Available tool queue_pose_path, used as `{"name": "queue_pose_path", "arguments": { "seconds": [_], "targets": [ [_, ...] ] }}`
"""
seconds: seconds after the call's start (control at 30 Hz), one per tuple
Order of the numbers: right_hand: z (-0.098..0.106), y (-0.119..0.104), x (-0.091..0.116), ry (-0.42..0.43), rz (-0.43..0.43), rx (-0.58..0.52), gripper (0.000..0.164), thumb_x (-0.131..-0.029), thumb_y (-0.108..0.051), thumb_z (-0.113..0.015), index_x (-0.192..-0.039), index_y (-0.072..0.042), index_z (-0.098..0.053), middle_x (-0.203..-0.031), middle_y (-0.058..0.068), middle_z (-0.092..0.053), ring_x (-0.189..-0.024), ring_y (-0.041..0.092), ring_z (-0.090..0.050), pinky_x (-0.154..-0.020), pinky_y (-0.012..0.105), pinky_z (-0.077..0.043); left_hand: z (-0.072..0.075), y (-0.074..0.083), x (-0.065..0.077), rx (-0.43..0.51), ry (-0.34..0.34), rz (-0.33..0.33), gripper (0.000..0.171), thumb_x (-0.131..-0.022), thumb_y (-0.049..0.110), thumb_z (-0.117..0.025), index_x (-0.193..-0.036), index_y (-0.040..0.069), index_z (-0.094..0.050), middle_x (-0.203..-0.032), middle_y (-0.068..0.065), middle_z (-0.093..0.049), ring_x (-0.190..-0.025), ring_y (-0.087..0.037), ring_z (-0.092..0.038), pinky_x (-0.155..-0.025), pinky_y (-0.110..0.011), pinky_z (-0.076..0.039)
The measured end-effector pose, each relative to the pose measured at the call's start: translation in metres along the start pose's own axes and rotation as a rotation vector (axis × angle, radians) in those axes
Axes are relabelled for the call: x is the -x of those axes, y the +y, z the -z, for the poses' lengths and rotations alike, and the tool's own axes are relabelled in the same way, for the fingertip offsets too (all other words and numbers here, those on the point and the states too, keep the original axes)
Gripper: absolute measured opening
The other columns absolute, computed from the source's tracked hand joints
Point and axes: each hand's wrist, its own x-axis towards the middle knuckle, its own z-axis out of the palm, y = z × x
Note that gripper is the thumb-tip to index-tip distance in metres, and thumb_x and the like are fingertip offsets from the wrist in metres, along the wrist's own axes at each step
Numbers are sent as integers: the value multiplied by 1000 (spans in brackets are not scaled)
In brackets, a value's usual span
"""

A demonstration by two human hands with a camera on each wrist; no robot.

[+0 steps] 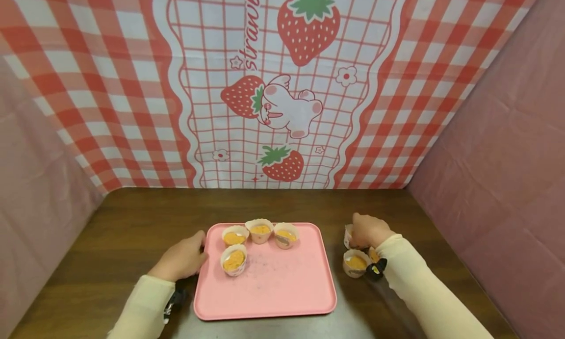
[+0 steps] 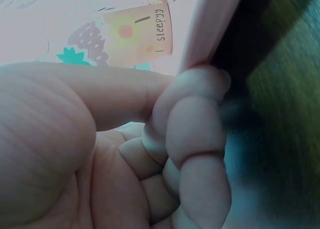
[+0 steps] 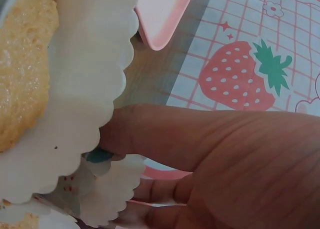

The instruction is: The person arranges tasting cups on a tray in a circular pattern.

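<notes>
My left hand (image 1: 183, 256) is at the left edge of a pink tray (image 1: 287, 299). In the left wrist view its thumb and curled index finger (image 2: 195, 124) pinch the tray's rim. On the tray, several cupcakes in scalloped paper cups (image 1: 233, 260) stand toward the back and left. To the right of the tray, my right hand (image 1: 371, 231) grips the farthest paper-cup cupcake (image 1: 348, 237), which it partly covers. In the right wrist view, thumb and fingers lie around that cup (image 3: 112, 189). Another cupcake (image 1: 355, 263) stands nearer, with a third (image 1: 373, 255) beside the right wrist, partly hidden.
Everything rests on a dark wooden table (image 1: 132, 221). A strawberry-print cloth (image 1: 282, 123) hangs along the back edge. Pink cloth walls (image 1: 494, 147) close in both sides.
</notes>
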Motion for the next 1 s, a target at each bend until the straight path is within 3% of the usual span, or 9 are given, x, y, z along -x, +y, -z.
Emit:
{"name": "queue_pose_path", "arguments": {
  "seconds": [0.17,0.43,0.77,1.0],
  "targets": [
    [-1,1,-5,17,79,-47,65,-82,-17,-81,-132,8,-50,-113,22,-67,-91,29,-62,-78,48,-50,1,1,1,-6,12,0,14,-95,15,-64,-105,8,-57,-81,-4,-59,-71,-20,-53,-65,-38,-43],
    [-5,4,-14,52,153,-125,66,-81,-18,-82,-132,8,-50,-113,22,-65,-93,29,-60,-84,49,-50,0,2,1,-26,33,-23,12,-95,15,-63,-102,8,-56,-82,-4,-60,-72,-21,-53,-66,-40,-44],
    [-8,4,-17,100,159,-124,56,-81,-21,-84,-125,-1,-56,-107,13,-64,-88,27,-58,-80,50,-52,-1,4,3,-13,22,3,13,-95,15,-63,-104,8,-57,-83,-5,-60,-72,-21,-53,-66,-40,-44],
    [3,-1,-8,219,181,-183,47,-88,-28,-78,-123,-5,-59,-110,11,-66,-89,25,-59,-75,51,-50,0,4,2,-34,36,-8,13,-94,15,-63,-101,8,-56,-83,-6,-62,-72,-21,-55,-67,-43,-46]
  ]
}}
